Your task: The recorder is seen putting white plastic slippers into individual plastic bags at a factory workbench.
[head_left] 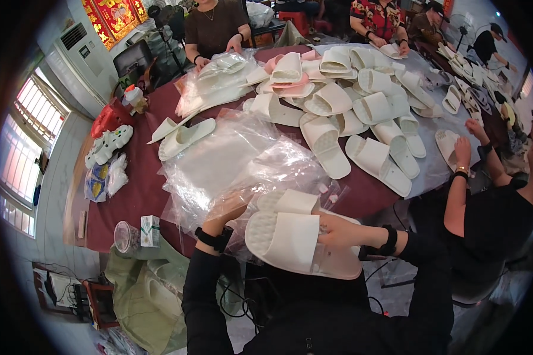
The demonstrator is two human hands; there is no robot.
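You hold a pair of white slide slippers (pixel 290 236) stacked one on the other at the near table edge, soles toward you, the front one showing a dimpled footbed at its rounded end and a broad plain strap across the middle. The second slipper (pixel 284 201) peeks out just behind it, its strap upright. A clear plastic bag (pixel 243 171) lies crumpled and open just beyond them on the dark red cloth, touching the pair on the left side.
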